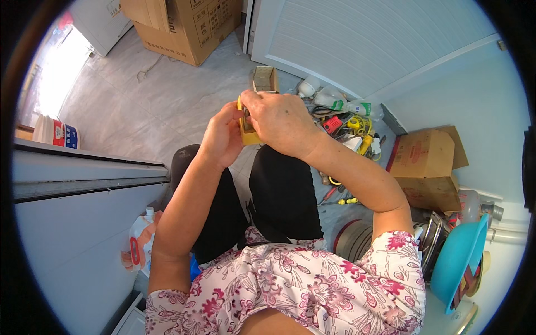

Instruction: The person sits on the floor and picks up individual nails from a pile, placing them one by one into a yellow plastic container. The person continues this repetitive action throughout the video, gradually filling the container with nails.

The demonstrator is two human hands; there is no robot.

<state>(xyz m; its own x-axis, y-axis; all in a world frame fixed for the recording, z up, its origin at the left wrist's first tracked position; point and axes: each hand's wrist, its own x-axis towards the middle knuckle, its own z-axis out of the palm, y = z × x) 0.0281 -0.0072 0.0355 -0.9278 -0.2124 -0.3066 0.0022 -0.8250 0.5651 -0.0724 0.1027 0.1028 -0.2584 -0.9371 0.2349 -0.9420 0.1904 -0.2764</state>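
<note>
Both hands are raised together above my knees, around a small yellow box (250,138). My left hand (223,136) grips it from the left, with the thumb at its open side. My right hand (282,119) reaches across the top and right, its fingertips on the box and hiding much of it. Something dark and metallic shows inside the opening, too covered to name. Just beyond the right knuckles, a small open cardboard box (265,79) stands on the tiled floor.
A pile of tools and cables (356,130) lies right of my knees, near a screwdriver (347,201). Cardboard boxes stand at the right (423,157) and far side (188,35). A blue basin (456,264) leans at lower right; a white bucket (56,132) sits left, beyond a door edge (92,157).
</note>
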